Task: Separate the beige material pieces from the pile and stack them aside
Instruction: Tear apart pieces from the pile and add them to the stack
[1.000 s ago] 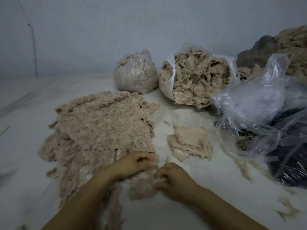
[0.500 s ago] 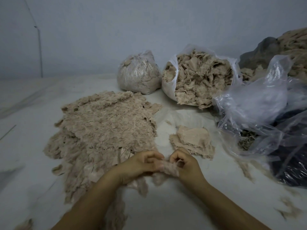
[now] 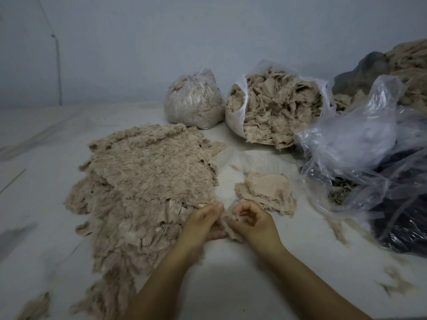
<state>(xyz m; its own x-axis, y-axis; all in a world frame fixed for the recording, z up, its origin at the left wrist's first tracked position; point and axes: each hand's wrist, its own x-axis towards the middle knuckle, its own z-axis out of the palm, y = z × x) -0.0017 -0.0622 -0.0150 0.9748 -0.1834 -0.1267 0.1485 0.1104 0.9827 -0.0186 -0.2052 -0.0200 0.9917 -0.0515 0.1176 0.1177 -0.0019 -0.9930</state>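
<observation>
Both hands, left hand [image 3: 203, 221] and right hand [image 3: 250, 219], pinch one beige piece [image 3: 227, 224] at the pile [image 3: 147, 181] edge; the stack [image 3: 265, 192] lies at one o'clock. Clinging fibres could tear it or drag neighbours.

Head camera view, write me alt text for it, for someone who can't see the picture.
Two bare hands, left hand and right hand, hold a small beige piece between them above a pale surface. A wide pile of beige material spreads to the left and a small stack lies just beyond the right hand. Plastic bags stuffed with similar scraps stand behind.
</observation>
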